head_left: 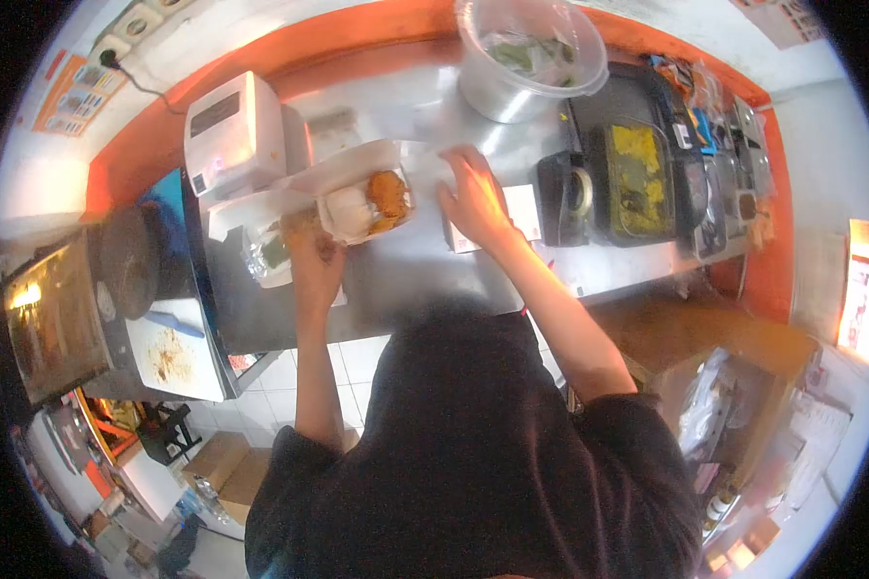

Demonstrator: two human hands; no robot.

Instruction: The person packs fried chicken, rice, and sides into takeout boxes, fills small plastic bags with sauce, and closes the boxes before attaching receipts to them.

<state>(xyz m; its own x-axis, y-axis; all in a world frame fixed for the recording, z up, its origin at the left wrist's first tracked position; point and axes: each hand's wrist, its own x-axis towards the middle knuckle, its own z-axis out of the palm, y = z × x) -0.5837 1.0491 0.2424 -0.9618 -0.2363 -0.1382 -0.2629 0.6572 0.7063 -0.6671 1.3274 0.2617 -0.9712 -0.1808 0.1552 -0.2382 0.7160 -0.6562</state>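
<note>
Fingers of the left hand (314,253) curl at near left edge, grip unclear | food box (352,166) holds white mound (346,207), orange-brown piece (388,195); lies between hands | right hand (475,198) released, fingers spread | black tray (644,234): yellow food (635,150) | clear bucket (500,94): leafy greens (518,56)

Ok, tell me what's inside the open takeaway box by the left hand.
The takeaway box holds a white mound that looks like rice, with an orange-brown, fried-looking piece to its right. Whatever lies beneath them is covered.
</note>
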